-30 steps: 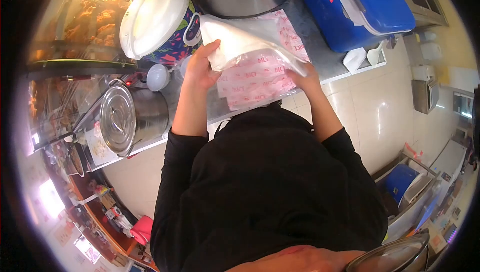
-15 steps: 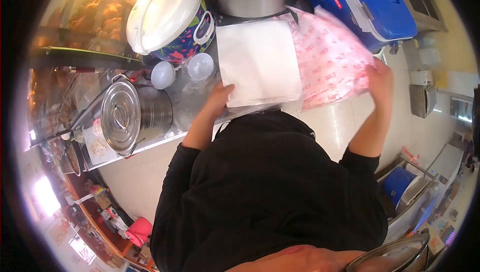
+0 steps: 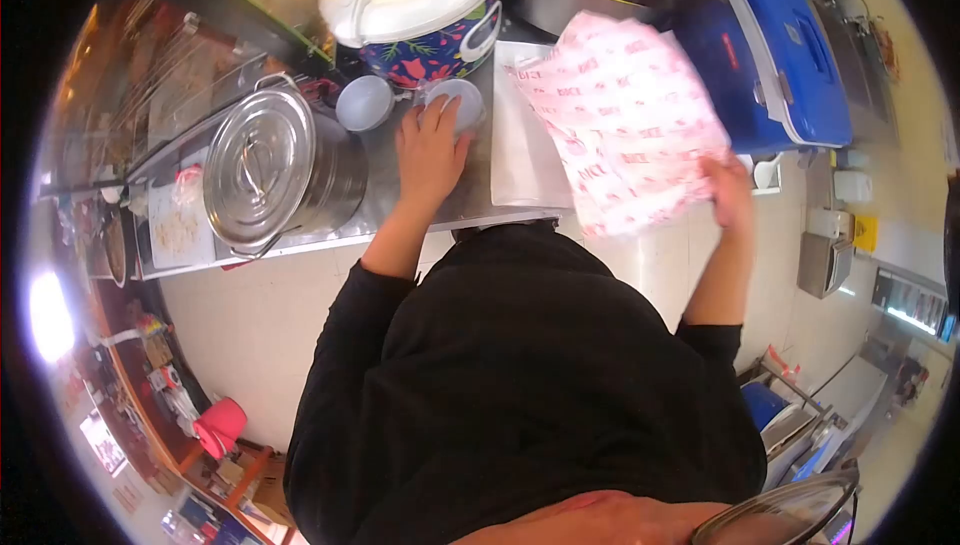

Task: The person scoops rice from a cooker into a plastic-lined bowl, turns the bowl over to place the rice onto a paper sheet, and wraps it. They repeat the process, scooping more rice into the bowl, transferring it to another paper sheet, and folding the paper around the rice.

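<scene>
My right hand (image 3: 730, 193) pinches the lower right edge of a pink-and-white printed paper sheet (image 3: 640, 130), which hangs in the air over the counter's edge. Partly covered by it is a stack of plain white paper (image 3: 528, 160) lying on the steel counter (image 3: 390, 200). My left hand (image 3: 432, 150) reaches forward with its fingers stretched out, the fingertips right at a translucent plastic cup (image 3: 466, 108). Beside that cup stands a second one (image 3: 365, 103), to its left.
A lidded steel pot (image 3: 335, 170) stands left on the counter. Behind the cups is a flowered container with a white lid (image 3: 425, 10). A blue cooler box (image 3: 800, 65) sits at the right. Tiled floor (image 3: 240, 355) lies below the counter.
My left hand has left the white paper stack and moved forward to the cups. The printed sheet has swung left over the stack in my right hand. The view has shifted.
</scene>
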### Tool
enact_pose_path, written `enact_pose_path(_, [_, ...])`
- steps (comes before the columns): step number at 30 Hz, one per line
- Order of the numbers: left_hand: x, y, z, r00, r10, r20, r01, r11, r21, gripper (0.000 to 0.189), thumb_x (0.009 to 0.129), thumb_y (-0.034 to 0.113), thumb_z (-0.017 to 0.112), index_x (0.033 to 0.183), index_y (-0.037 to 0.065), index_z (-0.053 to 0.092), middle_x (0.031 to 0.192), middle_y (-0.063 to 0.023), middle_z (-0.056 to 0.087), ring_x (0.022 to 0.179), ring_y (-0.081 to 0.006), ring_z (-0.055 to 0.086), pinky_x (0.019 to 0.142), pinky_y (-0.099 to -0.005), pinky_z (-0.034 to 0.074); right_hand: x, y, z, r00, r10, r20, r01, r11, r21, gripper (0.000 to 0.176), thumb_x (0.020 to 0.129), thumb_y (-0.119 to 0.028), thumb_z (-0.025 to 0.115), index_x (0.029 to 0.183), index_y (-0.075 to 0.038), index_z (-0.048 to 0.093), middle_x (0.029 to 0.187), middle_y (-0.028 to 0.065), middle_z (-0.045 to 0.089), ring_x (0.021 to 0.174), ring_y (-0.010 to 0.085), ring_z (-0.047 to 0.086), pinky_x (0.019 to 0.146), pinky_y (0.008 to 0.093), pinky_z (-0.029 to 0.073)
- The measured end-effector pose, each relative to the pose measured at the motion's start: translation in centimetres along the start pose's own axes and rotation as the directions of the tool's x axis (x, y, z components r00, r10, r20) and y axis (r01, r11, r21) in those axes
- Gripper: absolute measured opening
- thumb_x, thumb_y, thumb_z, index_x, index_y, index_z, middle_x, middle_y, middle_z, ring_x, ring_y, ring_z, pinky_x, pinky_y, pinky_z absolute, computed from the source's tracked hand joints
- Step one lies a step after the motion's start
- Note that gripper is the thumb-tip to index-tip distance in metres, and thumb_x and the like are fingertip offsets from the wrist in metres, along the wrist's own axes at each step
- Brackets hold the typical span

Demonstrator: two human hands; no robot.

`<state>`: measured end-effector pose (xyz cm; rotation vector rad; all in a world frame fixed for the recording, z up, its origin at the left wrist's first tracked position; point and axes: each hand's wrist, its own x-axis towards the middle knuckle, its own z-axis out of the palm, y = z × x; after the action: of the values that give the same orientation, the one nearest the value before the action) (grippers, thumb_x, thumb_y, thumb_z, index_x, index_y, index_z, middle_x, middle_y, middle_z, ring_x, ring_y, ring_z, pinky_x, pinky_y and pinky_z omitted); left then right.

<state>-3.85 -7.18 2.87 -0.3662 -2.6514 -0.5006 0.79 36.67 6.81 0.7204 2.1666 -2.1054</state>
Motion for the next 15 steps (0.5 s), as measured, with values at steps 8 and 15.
enact_pose_path(8, [-2.3,-2.7,-3.2,0.958,-0.001,0.288,0.01,1.0,-0.029,0.019,0.087,0.025,0.065,0.103,0.016,0.069,0.105,-0.0052,0.064,0.106,-0.0297,0.053,0.088,-0.048,0.039,2.8,6.8,4.6,0.888,-0.459,-0.026,0.247,0.524,-0.815,0.05,0.084,-0.02,0.071,0.125,0.004,0.057,0.115,0.0194,0.065,0.1,0.0297,0.065,0.089,0.0375,0.051])
enact_pose_path(15, [12.1,-6.8,-6.7,0.873,0.02,-0.488,-0.032,0.999,-0.016,0.045,0.09,0.023,0.063,0.128,0.003,0.052,0.119,-0.0222,0.06,0.112,-0.0396,0.055,0.097,-0.0483,0.041,-0.1,-3.5,16.0,0.859,-0.502,0.103,0.485,0.732,-0.479,0.041,0.088,-0.007,0.066,0.128,-0.007,0.059,0.127,0.0111,0.06,0.095,0.0195,0.066,0.084,0.0298,0.052])
